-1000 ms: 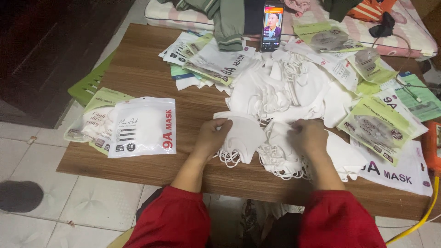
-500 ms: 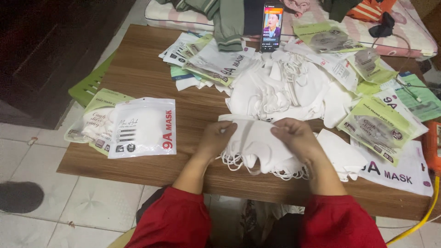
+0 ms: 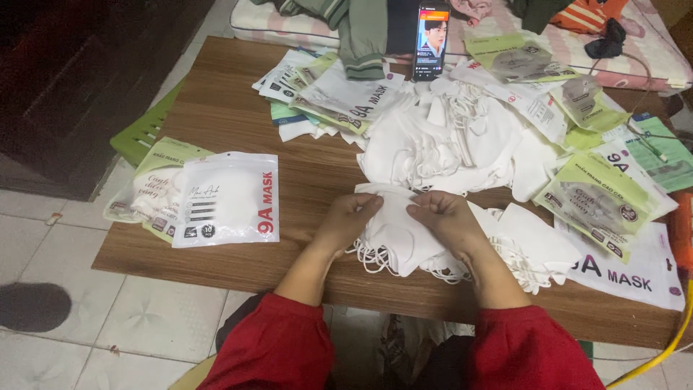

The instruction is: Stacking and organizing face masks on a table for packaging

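Both my hands rest on a small stack of white face masks (image 3: 395,230) near the front of the wooden table (image 3: 238,108). My left hand (image 3: 351,218) pinches the stack's left upper edge. My right hand (image 3: 442,218) pinches the edge beside it, and the two hands nearly touch. White ear loops hang out under the stack toward me. A larger heap of loose white masks (image 3: 447,148) lies just behind the stack. A filled white mask pouch (image 3: 225,200) lies flat to the left of my left hand.
Empty white and green pouches (image 3: 606,195) lie along the right side and the back (image 3: 339,94). More filled pouches (image 3: 148,180) overhang the left edge. A phone (image 3: 431,42) with a lit screen stands at the back. A yellow cable (image 3: 675,339) runs at the lower right.
My hands have drawn together over the stack, from its two outer sides to its upper middle edge. The stack has been squared up and now sits a little more to the left.
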